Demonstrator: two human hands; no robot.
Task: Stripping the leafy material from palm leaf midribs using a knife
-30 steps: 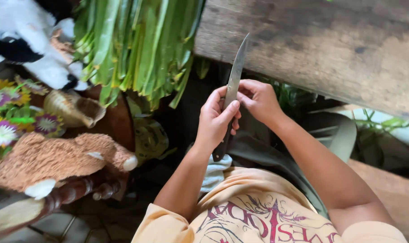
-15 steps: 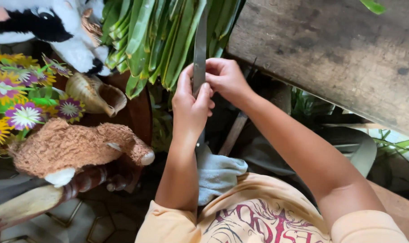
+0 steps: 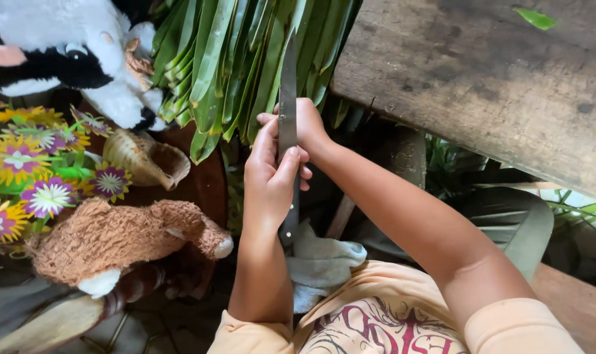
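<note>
Both hands are on 1 long knife [image 3: 287,98]: left hand [image 3: 270,176] wrapped around the handle, right hand [image 3: 306,124] pinching the blade, probably to steady it. Tip points into the green leaves [image 3: 239,59] hanging off the wooden bench [image 3: 495,78] edge.

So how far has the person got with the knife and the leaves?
Done: the long green leaves lie bundled at the edge of the wooden table. In hand: the left hand grips the knife by its handle, blade pointing up, and the right hand touches the blade. Left: no leaf is being cut.
</note>
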